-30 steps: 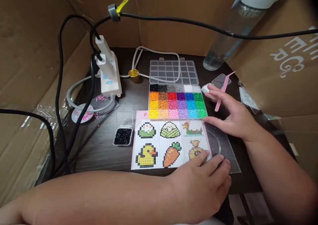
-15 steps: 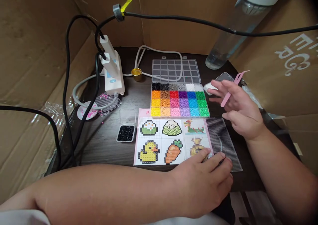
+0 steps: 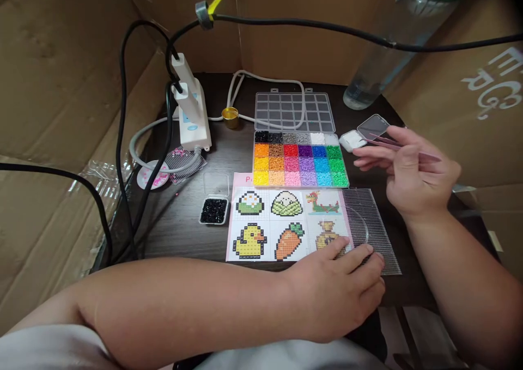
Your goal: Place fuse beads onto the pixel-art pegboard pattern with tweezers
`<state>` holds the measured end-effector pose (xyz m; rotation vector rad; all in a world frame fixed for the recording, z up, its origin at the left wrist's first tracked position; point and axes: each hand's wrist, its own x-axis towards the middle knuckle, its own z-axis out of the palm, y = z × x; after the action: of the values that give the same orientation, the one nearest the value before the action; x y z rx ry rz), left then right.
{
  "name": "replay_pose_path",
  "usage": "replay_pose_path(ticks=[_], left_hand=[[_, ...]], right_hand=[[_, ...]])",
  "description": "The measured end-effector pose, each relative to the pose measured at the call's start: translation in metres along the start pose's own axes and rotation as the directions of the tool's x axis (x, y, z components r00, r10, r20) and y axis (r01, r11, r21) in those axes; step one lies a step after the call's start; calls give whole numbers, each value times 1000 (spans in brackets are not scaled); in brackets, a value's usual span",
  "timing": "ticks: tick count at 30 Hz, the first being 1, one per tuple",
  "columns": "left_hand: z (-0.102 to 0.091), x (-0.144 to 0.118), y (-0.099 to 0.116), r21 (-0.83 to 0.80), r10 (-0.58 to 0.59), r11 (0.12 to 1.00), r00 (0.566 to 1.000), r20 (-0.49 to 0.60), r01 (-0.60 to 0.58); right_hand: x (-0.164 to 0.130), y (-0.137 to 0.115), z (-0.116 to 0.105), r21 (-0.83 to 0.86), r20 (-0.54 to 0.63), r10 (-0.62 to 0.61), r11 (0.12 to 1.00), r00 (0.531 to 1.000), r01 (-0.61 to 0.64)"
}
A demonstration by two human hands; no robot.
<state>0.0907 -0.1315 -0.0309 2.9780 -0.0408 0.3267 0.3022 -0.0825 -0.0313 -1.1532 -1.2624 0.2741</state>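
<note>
Head view: right hand [image 3: 412, 176] raised above the table [image 3: 180, 234], fingers [image 3: 370, 152] pinched on pink tweezers [image 3: 402, 147], which lie across them pointing left and right. Left hand [image 3: 339, 293] flat, fingers [image 3: 359, 258] spread and resting on clear pegboard [image 3: 373, 223], just beside pattern sheet [image 3: 281, 225].

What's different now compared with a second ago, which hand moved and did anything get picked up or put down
The right hand lifted off the clear pegboard and drew back to the right, turning the pink tweezers it holds from upright to nearly level. Nothing was picked up or let go. The left hand stayed on the pegboard's near edge; the bead box and pattern sheet did not move.
</note>
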Motion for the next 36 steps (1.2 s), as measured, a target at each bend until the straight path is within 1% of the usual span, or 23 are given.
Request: replay_pose_path(ticks=[3, 5, 9, 13, 15, 17, 20, 22, 24, 26, 28, 32, 36], left_hand=[[0, 0, 0, -4, -1, 1000, 1000, -5, 1], [0, 0, 0, -3, -4, 1000, 1000, -10, 4], [0, -1, 1, 6, -1, 1000, 1000, -15, 1], [2, -2, 1, 49, 8, 999, 1000, -29, -6], [5, -2, 0, 84, 10, 996, 999, -50, -6], [9, -1, -1, 113, 14, 994, 997, -79, -5], [15, -1, -1, 136, 17, 991, 993, -114, -2], [15, -1, 0, 141, 20, 990, 993, -120, -3], [13, -2, 0, 137, 21, 991, 993, -116, -5], [9, -3, 0, 118, 15, 993, 994, -105, -2], [5, -3, 1, 95, 4, 995, 997, -77, 3], [-1, -3, 1, 73, -1, 997, 1000, -19, 3], [-1, -2, 1, 53, -8, 999, 1000, -2, 8]], right_hand=[[2, 2, -1, 18, -37, -17, 1000, 999, 18], [3, 2, -1, 22, -61, -2, 1000, 998, 3], [4, -3, 2, 55, -150, 58, 997, 987, -51], [12, -12, 4, 128, -273, 138, 986, 952, -106], [18, -20, 6, 174, -291, 191, 974, 938, -144], [24, -32, 11, 224, -233, 256, 953, 938, -204], [29, -51, 27, 262, -58, 348, 910, 936, -322], [30, -60, 42, 274, 46, 374, 887, 926, -372], [29, -63, 55, 277, 116, 385, 873, 916, -402], [26, -60, 64, 283, 144, 384, 867, 912, -410], [20, -53, 68, 267, 140, 375, 877, 916, -400], [8, -40, 68, 174, 98, 363, 911, 927, -375], [2, -35, 70, 168, 107, 383, 902, 917, -397]])
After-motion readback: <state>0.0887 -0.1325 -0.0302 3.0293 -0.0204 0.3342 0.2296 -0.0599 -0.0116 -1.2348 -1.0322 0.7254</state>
